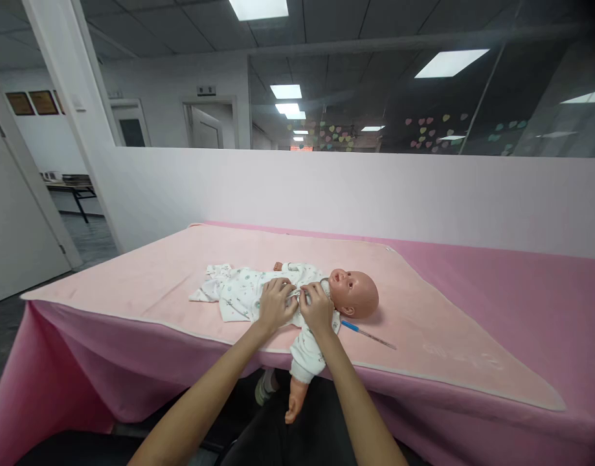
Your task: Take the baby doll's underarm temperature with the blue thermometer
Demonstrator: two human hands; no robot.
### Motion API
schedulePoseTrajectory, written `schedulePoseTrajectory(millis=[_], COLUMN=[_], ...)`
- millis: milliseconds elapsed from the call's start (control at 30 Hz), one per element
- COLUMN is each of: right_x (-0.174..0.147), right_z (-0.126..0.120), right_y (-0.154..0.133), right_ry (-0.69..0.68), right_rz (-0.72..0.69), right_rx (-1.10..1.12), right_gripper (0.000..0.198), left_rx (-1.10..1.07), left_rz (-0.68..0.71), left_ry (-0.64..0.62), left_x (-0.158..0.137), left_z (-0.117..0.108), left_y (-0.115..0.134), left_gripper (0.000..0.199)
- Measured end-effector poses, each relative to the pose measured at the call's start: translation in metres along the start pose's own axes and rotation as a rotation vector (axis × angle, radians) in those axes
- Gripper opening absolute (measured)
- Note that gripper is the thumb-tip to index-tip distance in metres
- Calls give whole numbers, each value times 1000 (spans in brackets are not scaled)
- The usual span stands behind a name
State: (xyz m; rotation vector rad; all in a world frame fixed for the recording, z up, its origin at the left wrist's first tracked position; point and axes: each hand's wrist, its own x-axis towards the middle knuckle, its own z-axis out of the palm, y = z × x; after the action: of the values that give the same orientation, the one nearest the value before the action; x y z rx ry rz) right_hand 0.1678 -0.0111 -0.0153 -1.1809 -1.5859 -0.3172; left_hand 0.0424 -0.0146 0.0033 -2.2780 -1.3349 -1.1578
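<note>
A baby doll point(354, 294) lies on its back, its head to the right. It wears a white baby shirt point(251, 288) with small printed figures. My left hand point(276, 304) rests at the chest, fingers bent and pinched on a white tie of the shirt. Close beside it, nearer the neck, my right hand point(316, 307) also pinches the tie, which shows as a thin white strip between the fingertips. The exact grip is partly hidden by my fingers. One doll arm point(297, 398) hangs over the table's near edge, below my right wrist.
To the right of the doll lies a thin clear stick with a blue end point(350, 326), resembling a thermometer. A peach blanket point(151, 278) covers much of the pink-draped table point(472, 278). A white partition point(375, 194) with glass above stands behind. My lap is under the near edge.
</note>
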Motion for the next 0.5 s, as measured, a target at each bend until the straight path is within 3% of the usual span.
schedulePoseTrajectory(millis=[500], right_x=[0], right_z=[-2], right_y=[-2], right_ry=[-8], right_rz=[-5], right_rx=[31], right_gripper=[18], left_rx=[-107], left_rz=[9], left_ry=[103], left_x=[-3], left_z=[-1], left_y=[-4], left_gripper=[10])
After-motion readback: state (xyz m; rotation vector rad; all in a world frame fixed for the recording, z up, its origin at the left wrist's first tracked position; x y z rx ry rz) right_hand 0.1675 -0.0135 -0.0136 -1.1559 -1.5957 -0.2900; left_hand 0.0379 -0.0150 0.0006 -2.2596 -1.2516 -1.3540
